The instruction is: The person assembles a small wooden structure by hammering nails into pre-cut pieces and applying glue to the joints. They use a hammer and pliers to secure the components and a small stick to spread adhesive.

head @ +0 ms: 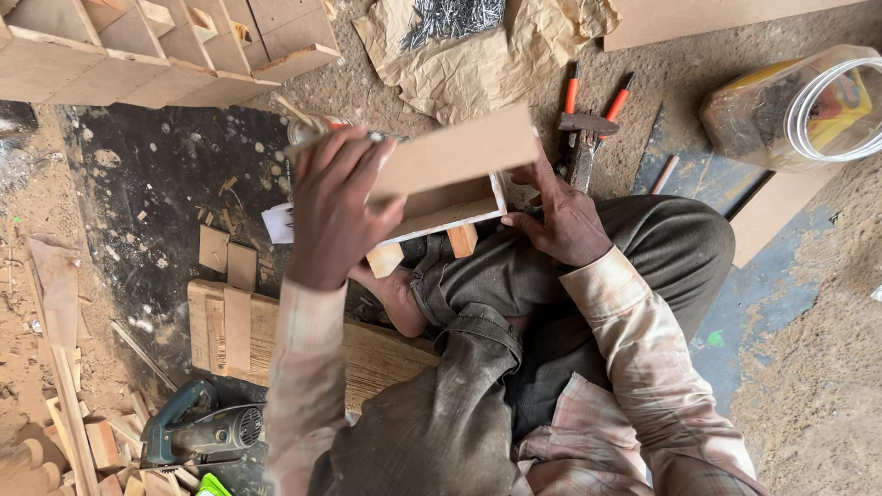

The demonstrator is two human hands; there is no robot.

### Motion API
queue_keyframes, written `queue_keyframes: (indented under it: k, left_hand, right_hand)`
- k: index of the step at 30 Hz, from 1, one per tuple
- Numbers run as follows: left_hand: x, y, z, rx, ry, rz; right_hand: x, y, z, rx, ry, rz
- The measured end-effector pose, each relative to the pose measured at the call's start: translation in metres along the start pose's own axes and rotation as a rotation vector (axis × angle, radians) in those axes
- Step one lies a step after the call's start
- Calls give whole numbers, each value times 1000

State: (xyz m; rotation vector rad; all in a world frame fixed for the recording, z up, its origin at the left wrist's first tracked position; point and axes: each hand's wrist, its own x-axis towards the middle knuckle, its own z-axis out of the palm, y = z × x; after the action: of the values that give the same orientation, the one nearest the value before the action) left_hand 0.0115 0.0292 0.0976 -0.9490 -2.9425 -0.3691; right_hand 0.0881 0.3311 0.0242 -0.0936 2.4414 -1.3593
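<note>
I sit on the floor with a small wooden box [441,207] held above my lap and bare foot [400,298]. A flat fibreboard panel [459,152] lies across the box's top. My left hand [335,211] grips the panel and the box's left end from above. My right hand [562,216] presses against the box's right end, fingers spread along its side. Two short wooden feet [462,241] stick out under the box.
A hammer [584,124] and orange-handled pliers [617,99] lie beyond the box. Nails [450,18] rest on brown paper. A clear plastic jar [799,106] lies at right. A power tool [202,432], wood offcuts [228,257] and a board [239,335] sit at left; wooden compartments [138,50] top left.
</note>
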Motion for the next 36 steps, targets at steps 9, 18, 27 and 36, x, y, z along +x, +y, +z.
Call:
queue_keyframes:
  k: [9, 18, 27, 36]
  left_hand:
    - [-48, 21, -9, -158, -163, -205]
    - [-56, 14, 15, -169, -230, -188]
    - [-57, 10, 22, -165, -278, -207]
    - [-47, 29, 46, -311, -111, -85]
  right_hand:
    - [-2, 1, -1, 252, -30, -105]
    - [-2, 2, 3, 248, -24, -98]
    - [1, 2, 9, 212, 6, -83]
    - [2, 4, 12, 186, 35, -163]
